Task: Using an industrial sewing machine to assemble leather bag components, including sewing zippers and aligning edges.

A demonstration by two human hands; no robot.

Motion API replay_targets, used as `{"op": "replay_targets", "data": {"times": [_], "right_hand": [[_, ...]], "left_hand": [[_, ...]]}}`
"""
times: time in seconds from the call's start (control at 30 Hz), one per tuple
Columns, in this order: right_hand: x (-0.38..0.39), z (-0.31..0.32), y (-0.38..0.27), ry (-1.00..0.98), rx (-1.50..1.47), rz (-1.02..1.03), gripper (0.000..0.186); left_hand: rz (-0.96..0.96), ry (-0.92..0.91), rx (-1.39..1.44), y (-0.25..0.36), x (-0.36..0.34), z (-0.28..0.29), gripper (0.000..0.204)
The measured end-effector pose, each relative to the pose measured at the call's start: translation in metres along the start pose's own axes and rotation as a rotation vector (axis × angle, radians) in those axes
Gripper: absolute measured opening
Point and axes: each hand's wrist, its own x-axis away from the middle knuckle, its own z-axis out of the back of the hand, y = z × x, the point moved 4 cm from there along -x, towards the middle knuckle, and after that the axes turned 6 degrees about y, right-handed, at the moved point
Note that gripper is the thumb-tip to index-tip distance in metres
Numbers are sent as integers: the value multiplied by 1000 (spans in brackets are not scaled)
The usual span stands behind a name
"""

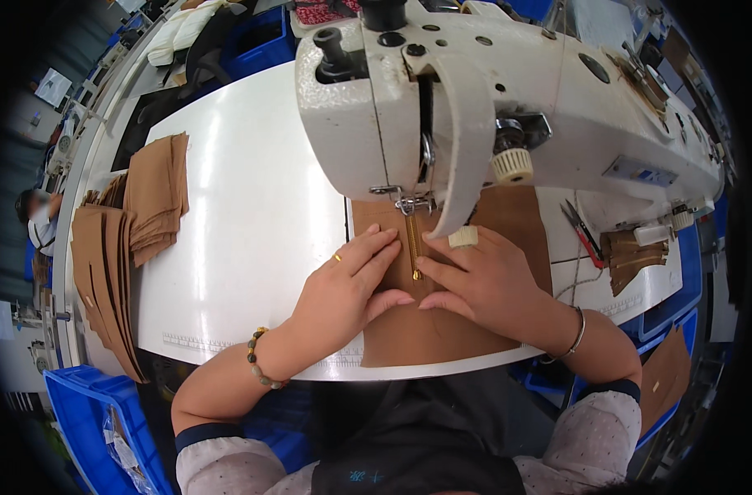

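Observation:
A brown fabric panel [409,338] lies flat on the white table, its far part under the sewing machine [508,91]. Down its middle runs a gold zipper [411,239] with its pull toward me, and its far end reaches the presser foot [412,203]. My left hand [343,285] rests on the panel left of the zipper, fingers stretched out. On the other side my right hand [483,276] lies flat with spread fingers, one fingertip close to the zipper pull. Both thumbs point at each other just nearer than the pull. The needle tip is too small to make out.
Brown fabric stacks [157,194] lie at the table's left. Right of the machine are red-handled scissors [584,233] and small brown pieces [633,260]. A blue bin [104,429] stands at lower left. Another person [42,219] sits far left.

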Motion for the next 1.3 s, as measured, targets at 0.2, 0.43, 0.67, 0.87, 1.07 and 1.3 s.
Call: {"op": "replay_targets", "data": {"times": [0.2, 0.43, 0.67, 0.87, 1.07, 1.3], "right_hand": [[4, 3, -3, -4, -39, -6, 52], [3, 4, -4, -22, -45, 2, 53], [3, 4, -5, -46, -47, 1, 53], [2, 5, -6, -67, -42, 5, 54], [-3, 2, 2, -67, -25, -14, 53], [-13, -8, 17, -18, 22, -43, 49]], "left_hand": [[-21, 24, 54, 9, 17, -1, 73], [-89, -4, 4, 15, 13, -1, 72], [-153, -37, -60, 18, 8, 3, 67], [-194, -43, -115, 19, 6, 5, 67], [-204, -16, -167, 11, -3, 3, 66], [-187, 22, -195, -1, -20, 3, 66]]}}
